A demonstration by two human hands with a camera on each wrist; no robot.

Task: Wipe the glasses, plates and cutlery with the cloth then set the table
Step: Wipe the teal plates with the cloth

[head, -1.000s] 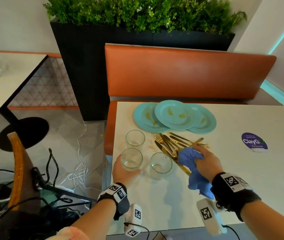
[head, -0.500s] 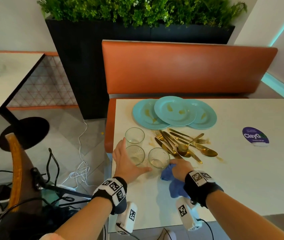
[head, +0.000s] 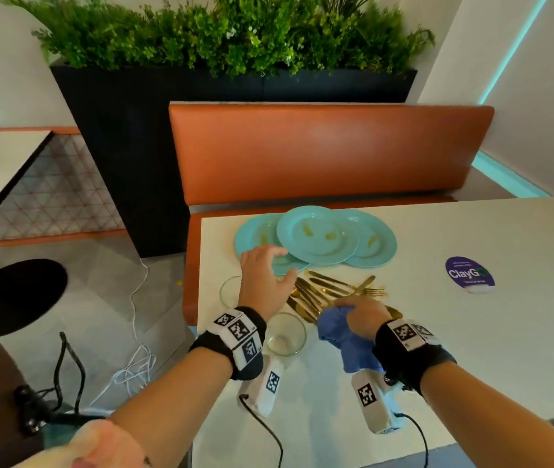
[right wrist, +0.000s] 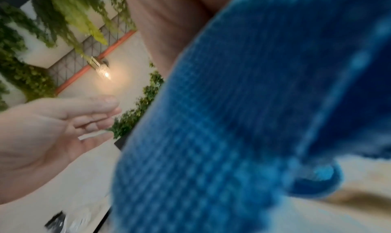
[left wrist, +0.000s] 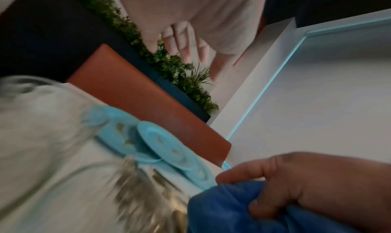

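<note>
Fingers of left hand (head: pixel 262 278) spread, hovering above glasses (head: pixel 285 334); right hand (head: pixel 365 319) fingers bunch cloth (head: pixel 346 342) over cutlery (head: pixel 333 288); plates (head: pixel 318 236) at 12 o'clock on counter (head: pixel 471 349).

Orange bench (head: pixel 329 153) backs onto a black planter (head: pixel 127 130) of greenery.
</note>
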